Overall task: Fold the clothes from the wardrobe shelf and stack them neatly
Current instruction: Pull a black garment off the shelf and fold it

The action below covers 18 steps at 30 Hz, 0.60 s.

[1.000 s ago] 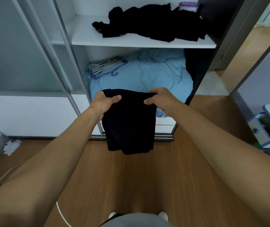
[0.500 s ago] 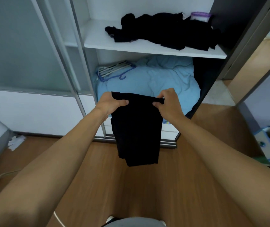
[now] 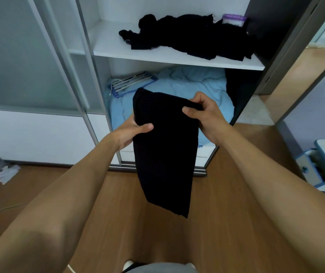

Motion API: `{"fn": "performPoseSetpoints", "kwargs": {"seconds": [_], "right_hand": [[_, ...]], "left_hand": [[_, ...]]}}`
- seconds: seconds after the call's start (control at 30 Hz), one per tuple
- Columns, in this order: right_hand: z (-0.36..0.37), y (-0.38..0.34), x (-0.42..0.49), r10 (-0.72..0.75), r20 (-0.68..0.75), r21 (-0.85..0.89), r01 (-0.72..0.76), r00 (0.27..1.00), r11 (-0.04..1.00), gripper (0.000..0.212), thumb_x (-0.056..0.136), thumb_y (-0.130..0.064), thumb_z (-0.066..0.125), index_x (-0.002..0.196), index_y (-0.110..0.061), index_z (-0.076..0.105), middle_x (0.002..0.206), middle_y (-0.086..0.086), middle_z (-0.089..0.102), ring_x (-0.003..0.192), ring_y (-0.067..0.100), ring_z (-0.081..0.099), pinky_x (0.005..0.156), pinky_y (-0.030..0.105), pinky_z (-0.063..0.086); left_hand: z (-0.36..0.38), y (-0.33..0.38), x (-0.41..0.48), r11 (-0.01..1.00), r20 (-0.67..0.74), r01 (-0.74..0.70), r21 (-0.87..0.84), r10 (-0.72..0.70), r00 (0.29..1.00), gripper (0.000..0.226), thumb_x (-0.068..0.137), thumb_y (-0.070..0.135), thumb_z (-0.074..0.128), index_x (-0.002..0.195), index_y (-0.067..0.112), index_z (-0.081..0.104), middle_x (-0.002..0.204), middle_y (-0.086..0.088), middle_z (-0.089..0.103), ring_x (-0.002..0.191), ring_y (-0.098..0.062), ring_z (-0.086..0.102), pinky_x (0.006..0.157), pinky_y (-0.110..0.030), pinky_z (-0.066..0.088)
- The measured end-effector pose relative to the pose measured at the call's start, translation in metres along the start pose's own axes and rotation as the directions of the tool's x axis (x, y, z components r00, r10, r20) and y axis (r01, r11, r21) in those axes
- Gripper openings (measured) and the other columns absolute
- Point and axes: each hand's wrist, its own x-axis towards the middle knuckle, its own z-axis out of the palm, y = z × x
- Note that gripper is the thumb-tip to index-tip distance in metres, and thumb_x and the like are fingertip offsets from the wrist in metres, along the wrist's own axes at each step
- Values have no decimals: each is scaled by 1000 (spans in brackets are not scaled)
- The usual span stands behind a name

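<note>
Garment (image 3: 165, 150) lower in left hands' (image 3: 132, 131) grip than before

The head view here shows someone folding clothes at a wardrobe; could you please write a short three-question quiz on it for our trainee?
1. True or false: both hands grip the black garment.
2. Where does the unfolded pile of dark clothes lie? A) floor B) white shelf C) blue bedding
3. What lies at the left on the bedding?

Key: 1 true: left hand, right hand. 2 B. 3 hangers.
</note>
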Motion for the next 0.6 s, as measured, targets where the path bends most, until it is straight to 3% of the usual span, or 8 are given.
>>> {"fn": "performPoseSetpoints", "kwargs": {"seconds": [0.13,0.33,0.43,0.5,0.6], "right_hand": [[-13,-11,-5,74,25,286,-78,997,955,28,93,-2,59,74,-20,50,72,-4,58,69,11,57,69,24,49],[-25,-18,-18,68,73,515,-97,995,852,9,94,-5,55,88,-12,54,89,8,58,83,20,59,82,32,50],[-33,-26,-20,15,65,530,-48,998,847,3,95,-6,53,97,-8,54,92,10,61,84,21,62,82,33,53],[-37,-30,-18,5,20,510,-14,1000,860,5,96,-6,53,101,-6,55,93,11,62,85,23,63,84,35,54],[-49,-27,-12,75,-174,394,-1,982,919,9,95,-13,62,102,-8,62,90,9,70,87,25,70,84,39,57]], "left_hand": [[19,8,9,1000,119,-24,-16,26,993,123,46,55,96,146,7,42,132,-7,64,125,-25,60,102,-32,49],[46,-8,15,999,172,-42,-17,44,984,117,50,55,94,145,9,45,138,-5,61,135,-24,51,116,-35,34],[55,-9,19,1000,146,18,-6,-17,989,99,51,57,93,133,14,58,131,-3,67,129,-21,57,115,-34,35],[62,-9,21,996,127,80,-31,-75,989,75,66,50,87,128,15,62,125,-4,70,121,-20,63,111,-34,41],[75,-8,23,993,34,83,-85,-81,996,43,86,36,72,123,15,66,116,-5,74,110,-21,70,96,-30,51]]}}
